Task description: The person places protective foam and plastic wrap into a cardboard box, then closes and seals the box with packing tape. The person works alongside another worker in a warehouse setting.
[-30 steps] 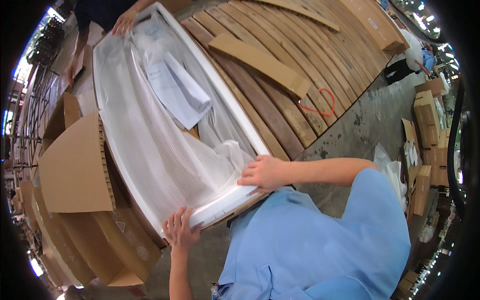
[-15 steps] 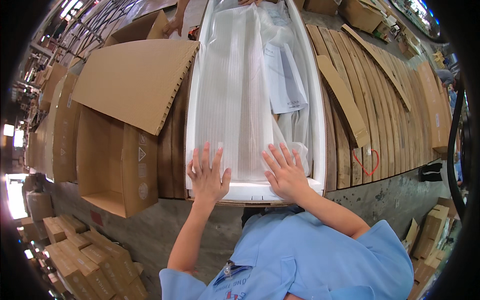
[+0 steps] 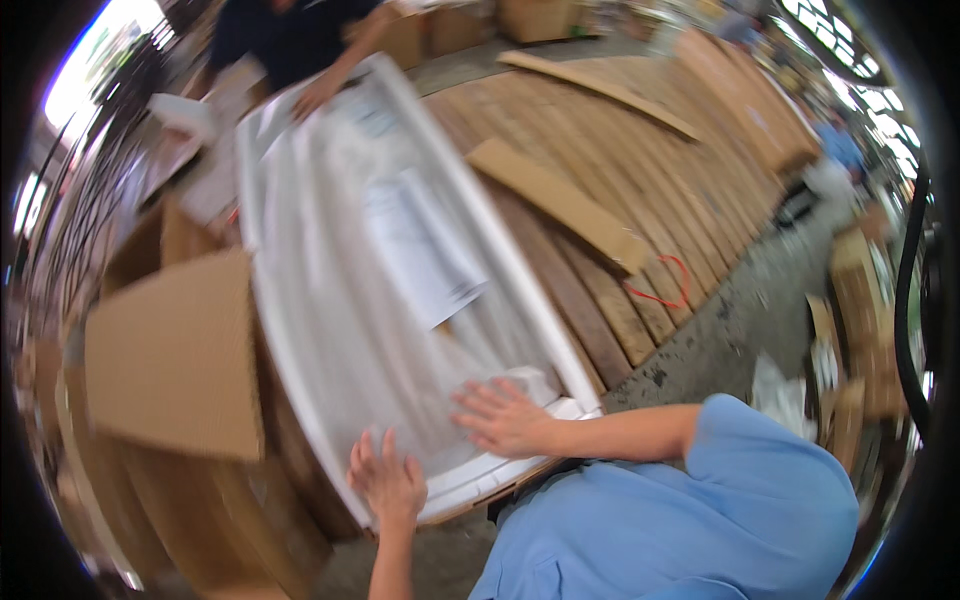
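A long carton lined with white foam walls (image 3: 505, 255) lies in front of me, slanting away to the upper left. Inside it, a panel wrapped in whitish foam sheeting (image 3: 325, 290) fills most of the length. A white printed paper sheet (image 3: 420, 250) rests on the clear plastic wrapping. My left hand (image 3: 390, 482) is at the near left corner, fingers apart and holding nothing. With fingers spread, my right hand (image 3: 500, 418) is over the near end of the wrapped panel; blur hides whether it touches. Another person's hand (image 3: 318, 95) is at the far end of the carton.
An open brown cardboard box (image 3: 175, 350) stands left of the carton. On the slatted wooden table (image 3: 640, 180) lie two cardboard strips (image 3: 560, 205) and a red strap loop (image 3: 672, 285). A long closed carton (image 3: 745, 105) is at the far right. A co-worker (image 3: 290, 45) stands beyond.
The view has turned to the right, so the carton now appears slanted, and more of the co-worker shows. My right hand has shifted inward over the wrapped panel; both hands remain open.
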Tool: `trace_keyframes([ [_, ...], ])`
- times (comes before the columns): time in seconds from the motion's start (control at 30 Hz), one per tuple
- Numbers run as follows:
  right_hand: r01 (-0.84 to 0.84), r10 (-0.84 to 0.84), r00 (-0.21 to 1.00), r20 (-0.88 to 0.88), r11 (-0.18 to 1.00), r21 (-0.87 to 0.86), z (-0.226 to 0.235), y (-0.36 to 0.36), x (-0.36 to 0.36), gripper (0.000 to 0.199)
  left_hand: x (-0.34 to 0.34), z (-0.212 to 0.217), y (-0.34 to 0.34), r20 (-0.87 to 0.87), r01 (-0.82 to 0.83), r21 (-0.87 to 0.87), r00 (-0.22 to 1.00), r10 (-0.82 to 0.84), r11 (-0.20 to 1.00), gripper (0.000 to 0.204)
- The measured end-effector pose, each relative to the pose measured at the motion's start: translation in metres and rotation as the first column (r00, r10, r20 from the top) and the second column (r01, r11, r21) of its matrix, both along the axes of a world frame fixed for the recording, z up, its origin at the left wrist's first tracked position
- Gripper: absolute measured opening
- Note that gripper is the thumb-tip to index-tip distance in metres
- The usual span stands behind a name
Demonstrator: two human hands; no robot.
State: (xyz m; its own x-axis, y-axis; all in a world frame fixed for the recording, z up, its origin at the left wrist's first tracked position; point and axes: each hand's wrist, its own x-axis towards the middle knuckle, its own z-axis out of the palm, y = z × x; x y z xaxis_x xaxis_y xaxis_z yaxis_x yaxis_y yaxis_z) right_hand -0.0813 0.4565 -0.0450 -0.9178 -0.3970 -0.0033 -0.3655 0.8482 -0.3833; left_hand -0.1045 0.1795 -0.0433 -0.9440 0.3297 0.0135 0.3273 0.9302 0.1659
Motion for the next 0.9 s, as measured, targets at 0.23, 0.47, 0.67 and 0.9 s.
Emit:
trace_keyframes([
  [0.23, 0.029, -0.027, 0.999, 0.025, 0.994, -0.105, -0.011, 0.001, 0.003, 0.053, -0.008, 0.006, 0.005, 0.132, -0.002, -0.098, 0.991, 0.015, 0.995, 0.067],
  [0.47, 0.011, -0.103, 0.975, -0.195, 0.906, -0.423, -0.003, 0.033, 0.027, 0.031, -0.003, -0.003, 0.013, 0.014, -0.011, -0.048, 1.0, 0.011, 0.999, 0.065],
  [0.67, 0.054, -0.163, 0.979, -0.123, 0.785, -0.617, 0.01, 0.126, 0.099, 0.015, 0.026, -0.001, 0.055, -0.029, 0.05, 0.174, 0.999, -0.046, 0.984, 0.058],
  [0.9, -0.045, -0.07, 0.983, -0.171, 0.806, -0.59, 0.043, 0.152, 0.108, 0.012, 0.001, -0.013, 0.081, -0.082, -0.403, 0.19, 0.902, 0.424, 0.895, 0.065],
])
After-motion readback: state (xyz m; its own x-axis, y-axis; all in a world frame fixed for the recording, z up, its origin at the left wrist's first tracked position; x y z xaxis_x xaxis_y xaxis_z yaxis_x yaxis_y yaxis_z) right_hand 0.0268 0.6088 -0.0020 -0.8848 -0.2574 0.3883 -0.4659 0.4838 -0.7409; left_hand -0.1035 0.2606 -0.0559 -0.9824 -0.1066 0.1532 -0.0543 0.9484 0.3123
